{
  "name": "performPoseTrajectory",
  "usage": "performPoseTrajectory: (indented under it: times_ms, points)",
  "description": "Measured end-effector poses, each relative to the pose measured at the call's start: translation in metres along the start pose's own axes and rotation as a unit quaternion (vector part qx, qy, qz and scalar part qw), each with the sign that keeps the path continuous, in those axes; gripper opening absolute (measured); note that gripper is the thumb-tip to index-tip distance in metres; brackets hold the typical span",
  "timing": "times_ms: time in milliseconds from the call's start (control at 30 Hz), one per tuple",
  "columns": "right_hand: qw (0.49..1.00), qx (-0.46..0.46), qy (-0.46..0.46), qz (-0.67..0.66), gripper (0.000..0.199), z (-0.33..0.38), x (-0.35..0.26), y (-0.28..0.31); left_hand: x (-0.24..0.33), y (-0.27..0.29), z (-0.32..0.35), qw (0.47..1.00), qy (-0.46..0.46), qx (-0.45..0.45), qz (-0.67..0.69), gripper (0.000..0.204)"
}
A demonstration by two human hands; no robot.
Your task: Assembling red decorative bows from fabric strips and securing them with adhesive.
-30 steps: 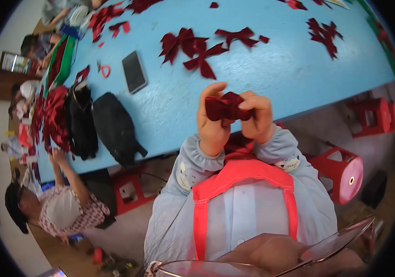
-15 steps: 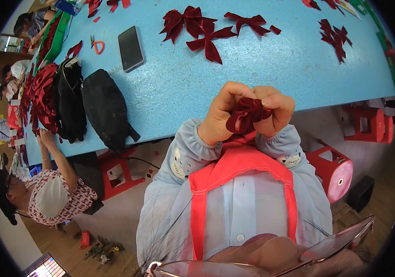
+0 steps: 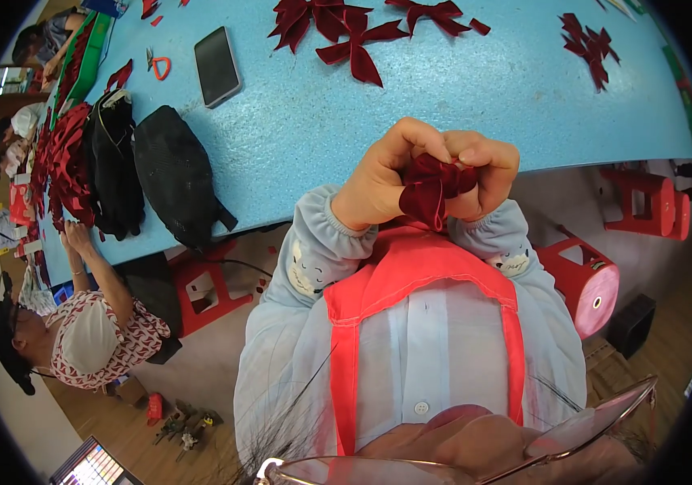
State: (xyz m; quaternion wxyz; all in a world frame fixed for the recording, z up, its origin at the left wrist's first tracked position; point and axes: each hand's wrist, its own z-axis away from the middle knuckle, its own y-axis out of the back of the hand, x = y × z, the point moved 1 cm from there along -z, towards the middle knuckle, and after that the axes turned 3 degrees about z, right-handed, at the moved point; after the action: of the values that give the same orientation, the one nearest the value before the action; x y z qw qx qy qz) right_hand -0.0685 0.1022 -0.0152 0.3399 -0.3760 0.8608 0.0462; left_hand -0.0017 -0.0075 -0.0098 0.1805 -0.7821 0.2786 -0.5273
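Both of my hands are raised in front of my chest, at the near edge of the blue table (image 3: 459,89). My left hand (image 3: 382,178) and my right hand (image 3: 483,174) pinch a folded dark red velvet ribbon piece (image 3: 431,190) between their fingertips. The ribbon's loose end hangs down between my wrists. Finished dark red bows (image 3: 346,32) lie on the table beyond my hands, and another bow (image 3: 592,40) lies at the far right.
A dark phone (image 3: 216,65), orange-handled scissors (image 3: 158,65) and two black bags (image 3: 176,182) lie on the table's left part. A seated person (image 3: 87,323) works at a pile of red ribbon (image 3: 63,162). Red stools (image 3: 588,279) stand under the table.
My hands have stayed closed on the ribbon and have folded it tighter. The view has shifted, so the table and bows sit higher in the picture.
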Motion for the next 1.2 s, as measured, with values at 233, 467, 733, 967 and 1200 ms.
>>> performPoseTrajectory:
  times_ms: [233, 467, 733, 967, 1200]
  points:
    - [0.998, -0.041, -0.012, 0.044, 0.018, -0.001, 0.0, 0.009, -0.006, -0.003, -0.001, 0.999, -0.022, 0.03, -0.03, 0.041]
    - [0.977, -0.127, 0.036, 0.169, 0.014, -0.02, -0.008, 0.015, 0.002, -0.009, -0.004, 0.994, -0.028, 0.059, -0.084, 0.042]
    - [0.991, 0.0, 0.037, 0.128, 0.014, -0.008, -0.007, 0.016, 0.004, -0.015, -0.008, 0.979, -0.083, 0.146, -0.112, 0.038]
    - [0.989, 0.038, -0.002, 0.144, 0.023, -0.01, -0.013, 0.011, 0.008, -0.009, -0.005, 0.879, -0.239, 0.086, -0.404, 0.02]
    - [0.991, -0.043, 0.016, 0.127, 0.016, -0.013, -0.023, 0.012, 0.014, -0.02, 0.004, 0.895, -0.211, 0.116, -0.375, 0.021]
